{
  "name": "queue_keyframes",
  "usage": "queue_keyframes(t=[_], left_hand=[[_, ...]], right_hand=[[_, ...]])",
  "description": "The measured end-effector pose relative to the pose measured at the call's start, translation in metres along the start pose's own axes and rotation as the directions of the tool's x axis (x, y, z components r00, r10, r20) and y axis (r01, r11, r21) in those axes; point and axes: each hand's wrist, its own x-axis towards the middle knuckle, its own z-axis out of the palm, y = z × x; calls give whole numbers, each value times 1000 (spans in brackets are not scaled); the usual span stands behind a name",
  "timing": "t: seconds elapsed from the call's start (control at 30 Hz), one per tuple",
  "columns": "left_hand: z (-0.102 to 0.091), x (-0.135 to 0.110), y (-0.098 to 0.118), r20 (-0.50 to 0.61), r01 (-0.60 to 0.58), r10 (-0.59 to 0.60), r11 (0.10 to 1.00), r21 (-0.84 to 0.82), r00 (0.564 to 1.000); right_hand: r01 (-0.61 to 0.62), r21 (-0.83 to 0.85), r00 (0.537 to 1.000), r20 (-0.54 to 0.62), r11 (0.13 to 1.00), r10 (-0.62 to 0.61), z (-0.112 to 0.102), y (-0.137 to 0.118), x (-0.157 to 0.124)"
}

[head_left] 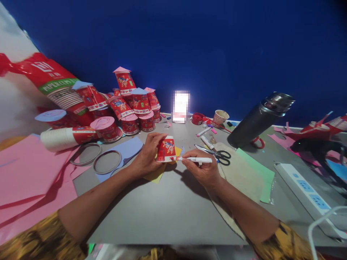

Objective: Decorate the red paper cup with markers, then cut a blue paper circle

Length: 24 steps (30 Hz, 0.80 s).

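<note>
My left hand (pixel 148 154) grips a red patterned paper cup (pixel 166 148) by its side, thumb and fingers wrapped around it. The cup has a white band along its lower edge. In my right hand (pixel 204 174) is a white marker (pixel 199 159), pinched between thumb and fingers. Its red tip meets that white band, where some red marks show. Below the cup lies a yellow sheet of paper (pixel 155 176) on the grey table (pixel 141 213). Black-handled scissors (pixel 223 156) rest just beyond my right hand.
Decorated red cups (pixel 124 81) with paper tops are stacked at the back left. Tape rings (pixel 107 161) and pink paper (pixel 32 173) lie left. A dark thermos (pixel 257 121), green paper (pixel 256 173) and a power strip (pixel 305 191) are on the right. A blue wall (pixel 217 54) stands behind.
</note>
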Motion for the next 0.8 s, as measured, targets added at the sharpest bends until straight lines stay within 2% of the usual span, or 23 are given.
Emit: queue_keyframes(t=[0.2,0.4,0.53,0.8], left_hand=[[1,0,-3,-14,-17,17,1000,3,1000],[-1,0,-2,8,15,-15,1000,-17,1000],[0,0,0,-5,34,-34,999,-12,999],[1,0,-1,-28,-44,44,999,-2,999]], right_hand=[[-51,-38,999,7,998,51,-3,-1,0],[-10,-34,1000,18,999,11,-3,-2,0],[-24,-34,999,33,999,25,-3,-1,0],[-58,-19,998,10,998,58,-4,-4,2]])
